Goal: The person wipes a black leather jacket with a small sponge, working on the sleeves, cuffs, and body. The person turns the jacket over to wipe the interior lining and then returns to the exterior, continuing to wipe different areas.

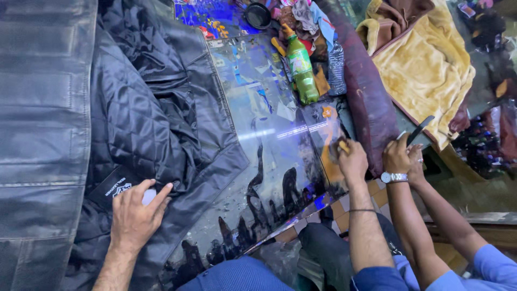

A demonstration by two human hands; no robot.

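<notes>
A green plastic bottle [301, 67] with an orange cap lies tilted in the upper middle of the frame, among crumpled rags and scraps; it looks partly filled with a green liquid, though how full cannot be told. Just above and left of it sits a small round black dish [258, 15], its contents not visible.

The black leather jacket [134, 124] fills the left half of the frame, spread open on a glossy worktable [269, 134] whose surface is stained with blue, orange and dark smears. Its quilted, shiny lining faces up, with smooth leather panels along the far left edge and a small black label with pale print near the lower left.

The left hand [135, 215] comes in from the lower left and rests flat on the jacket just beside that label, fingers spread and pressing the lining, clamped on nothing. The right hand [351, 159] is in the lower right centre, well apart from the jacket, at the table's right edge; its fingers are curled around a small yellowish piece [343, 145], pressed against the tabletop.

Right of it, a second person's two hands, one wearing a wristwatch [394, 177], hold a dark flat tool [420, 129]. A yellow fleecy cloth [425, 64] lies in the upper right.
</notes>
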